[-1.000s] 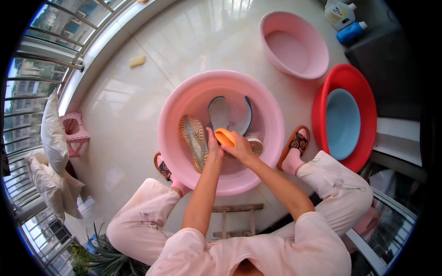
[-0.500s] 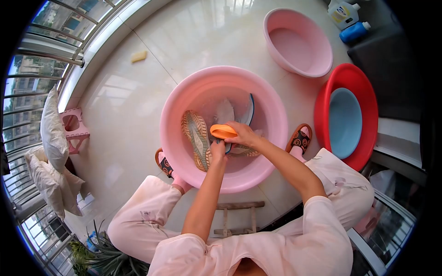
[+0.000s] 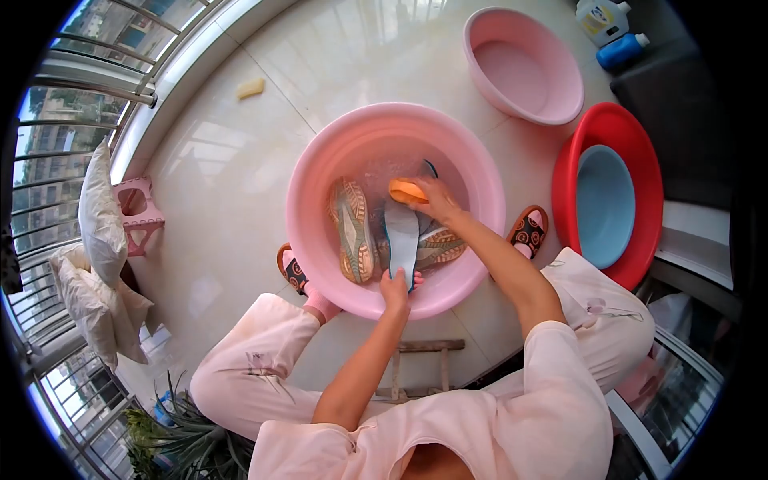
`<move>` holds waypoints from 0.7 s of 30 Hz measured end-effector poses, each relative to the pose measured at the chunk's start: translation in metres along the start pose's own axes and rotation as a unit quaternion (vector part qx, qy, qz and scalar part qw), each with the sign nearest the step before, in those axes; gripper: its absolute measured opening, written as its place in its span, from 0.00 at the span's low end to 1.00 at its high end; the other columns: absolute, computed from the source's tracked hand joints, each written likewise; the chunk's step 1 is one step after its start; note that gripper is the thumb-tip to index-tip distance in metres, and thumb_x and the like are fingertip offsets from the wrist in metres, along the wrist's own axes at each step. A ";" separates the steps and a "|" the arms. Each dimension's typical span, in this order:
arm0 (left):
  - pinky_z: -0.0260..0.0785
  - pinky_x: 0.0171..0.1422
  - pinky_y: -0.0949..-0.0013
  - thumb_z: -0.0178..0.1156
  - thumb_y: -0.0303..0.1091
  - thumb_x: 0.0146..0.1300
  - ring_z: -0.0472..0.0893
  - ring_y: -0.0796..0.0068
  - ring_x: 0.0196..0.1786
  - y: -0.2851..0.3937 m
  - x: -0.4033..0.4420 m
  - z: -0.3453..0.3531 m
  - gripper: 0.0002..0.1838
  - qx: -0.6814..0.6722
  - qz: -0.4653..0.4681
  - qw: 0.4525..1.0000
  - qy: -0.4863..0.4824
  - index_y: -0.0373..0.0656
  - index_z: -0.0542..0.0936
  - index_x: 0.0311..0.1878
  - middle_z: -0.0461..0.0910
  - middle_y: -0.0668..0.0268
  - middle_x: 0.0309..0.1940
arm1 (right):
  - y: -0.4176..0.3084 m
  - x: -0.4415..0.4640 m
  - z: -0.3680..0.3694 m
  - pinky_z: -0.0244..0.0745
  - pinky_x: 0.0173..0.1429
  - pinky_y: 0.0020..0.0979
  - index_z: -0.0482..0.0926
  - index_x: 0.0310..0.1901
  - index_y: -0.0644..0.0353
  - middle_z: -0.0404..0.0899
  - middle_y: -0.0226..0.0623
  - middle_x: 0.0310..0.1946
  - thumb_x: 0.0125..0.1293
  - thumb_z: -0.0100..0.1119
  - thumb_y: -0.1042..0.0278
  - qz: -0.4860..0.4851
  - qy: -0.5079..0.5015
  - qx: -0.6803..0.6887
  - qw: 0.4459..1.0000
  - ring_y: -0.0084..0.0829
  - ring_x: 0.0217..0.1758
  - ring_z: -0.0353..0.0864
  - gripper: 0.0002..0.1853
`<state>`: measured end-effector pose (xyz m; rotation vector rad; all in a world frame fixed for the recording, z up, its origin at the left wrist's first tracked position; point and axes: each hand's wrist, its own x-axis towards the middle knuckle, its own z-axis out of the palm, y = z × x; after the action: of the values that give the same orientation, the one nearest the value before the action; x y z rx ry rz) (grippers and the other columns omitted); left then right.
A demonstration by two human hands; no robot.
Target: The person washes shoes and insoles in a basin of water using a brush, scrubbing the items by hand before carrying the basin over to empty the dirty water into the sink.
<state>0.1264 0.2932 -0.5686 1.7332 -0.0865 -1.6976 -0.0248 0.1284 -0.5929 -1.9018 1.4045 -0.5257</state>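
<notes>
My left hand (image 3: 398,286) grips one end of a pale grey insole (image 3: 402,232) with a dark blue edge, held lengthwise over the water in the large pink basin (image 3: 300,232). An orange scrubbing brush (image 3: 408,190) is in my right hand (image 3: 436,200), by the insole's far end; its underside is hidden. One shoe (image 3: 350,228) lies sole up along the basin's left side. Another shoe (image 3: 440,246) sits at the right, partly behind the insole. Beyond my right hand shows the dark edge of a second insole (image 3: 430,169).
A smaller pink basin (image 3: 524,72) stands at the far right, near a red basin (image 3: 566,192) with a blue basin (image 3: 606,208) inside. Bottles (image 3: 622,52) stand behind. A yellow bar (image 3: 250,88) lies on the floor. At the left are a pink stool (image 3: 138,210) and pillows (image 3: 100,216).
My left hand has drawn back toward me with the insole, which now shows its full pale face. My right hand has moved slightly away and right with the brush.
</notes>
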 end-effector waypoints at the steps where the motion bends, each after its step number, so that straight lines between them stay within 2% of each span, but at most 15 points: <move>1: 0.69 0.22 0.74 0.45 0.30 0.68 0.79 0.69 0.21 -0.001 0.008 0.001 0.09 -0.005 0.000 1.000 -0.009 0.33 0.68 0.43 0.80 0.54 0.27 | -0.002 -0.003 -0.008 0.69 0.55 0.40 0.75 0.51 0.57 0.76 0.42 0.45 0.43 0.71 0.68 -0.041 0.005 0.024 0.999 0.45 0.51 0.75 0.29; 4: 0.68 0.20 0.73 0.45 0.31 0.68 0.78 0.70 0.19 0.005 0.021 0.011 0.09 0.001 -0.026 0.998 -0.050 0.34 0.68 0.42 0.79 0.54 0.26 | -0.022 -0.017 -0.033 0.69 0.54 0.40 0.75 0.52 0.55 0.76 0.40 0.46 0.43 0.71 0.66 -0.118 -0.233 0.010 0.965 0.42 0.50 0.75 0.30; 5: 0.68 0.20 0.73 0.45 0.31 0.68 0.78 0.70 0.18 0.007 0.021 0.014 0.08 0.006 -0.038 0.997 -0.066 0.34 0.69 0.41 0.79 0.54 0.25 | -0.030 -0.020 -0.039 0.69 0.54 0.40 0.75 0.52 0.54 0.76 0.38 0.46 0.43 0.71 0.64 -0.101 -0.308 -0.001 0.946 0.41 0.50 0.75 0.30; 8: 0.67 0.18 0.73 0.45 0.32 0.68 0.76 0.71 0.16 0.006 0.010 0.019 0.08 0.028 -0.049 0.998 -0.017 0.36 0.69 0.40 0.78 0.56 0.22 | -0.014 -0.027 -0.009 0.70 0.51 0.42 0.76 0.50 0.51 0.77 0.39 0.41 0.42 0.72 0.63 -0.051 -0.268 0.000 0.962 0.43 0.47 0.76 0.29; 9: 0.66 0.17 0.73 0.46 0.32 0.68 0.74 0.72 0.15 0.003 0.010 0.015 0.08 0.029 -0.036 0.999 -0.020 0.37 0.69 0.40 0.77 0.58 0.20 | -0.006 -0.026 0.003 0.71 0.49 0.41 0.76 0.49 0.51 0.77 0.41 0.41 0.42 0.71 0.64 -0.041 -0.218 0.005 0.975 0.44 0.46 0.77 0.27; 12: 0.65 0.17 0.73 0.47 0.33 0.68 0.72 0.74 0.14 0.004 -0.012 0.010 0.08 0.047 0.017 0.998 -0.026 0.37 0.68 0.39 0.75 0.59 0.19 | 0.003 -0.016 0.019 0.71 0.48 0.42 0.76 0.48 0.52 0.77 0.44 0.41 0.43 0.71 0.64 0.007 -0.187 -0.070 0.980 0.45 0.46 0.77 0.27; 13: 0.66 0.18 0.73 0.47 0.33 0.69 0.70 0.75 0.13 0.006 -0.019 0.011 0.08 0.031 0.009 0.999 -0.012 0.38 0.68 0.39 0.74 0.61 0.18 | 0.003 -0.011 0.020 0.71 0.48 0.43 0.77 0.47 0.54 0.77 0.45 0.40 0.43 0.70 0.64 0.014 -0.202 -0.083 0.976 0.46 0.45 0.77 0.25; 16: 0.67 0.19 0.73 0.47 0.33 0.69 0.71 0.76 0.14 0.015 -0.042 0.019 0.07 0.023 0.083 0.996 0.026 0.39 0.68 0.39 0.75 0.61 0.19 | 0.002 -0.007 0.017 0.72 0.47 0.43 0.76 0.47 0.55 0.78 0.45 0.41 0.45 0.70 0.63 0.011 -0.090 -0.132 0.987 0.46 0.45 0.77 0.25; 19: 0.68 0.20 0.74 0.48 0.35 0.69 0.75 0.76 0.20 0.050 -0.064 0.036 0.09 -0.030 0.208 0.977 -0.035 0.37 0.69 0.42 0.76 0.62 0.23 | -0.009 -0.002 0.005 0.72 0.48 0.42 0.73 0.49 0.56 0.77 0.45 0.42 0.48 0.68 0.59 0.089 0.021 -0.070 0.993 0.45 0.45 0.77 0.26; 21: 0.70 0.24 0.75 0.49 0.35 0.69 0.76 0.76 0.23 0.086 -0.067 0.044 0.09 -0.026 0.248 0.967 -0.052 0.38 0.70 0.42 0.77 0.63 0.26 | -0.022 -0.013 0.000 0.72 0.48 0.42 0.74 0.48 0.57 0.77 0.45 0.43 0.50 0.68 0.55 0.071 0.042 -0.031 0.996 0.45 0.45 0.77 0.25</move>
<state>0.1127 0.2435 -0.4635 1.4295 -0.4780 -1.3997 -0.0150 0.1441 -0.5756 -1.8299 1.6134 -0.5040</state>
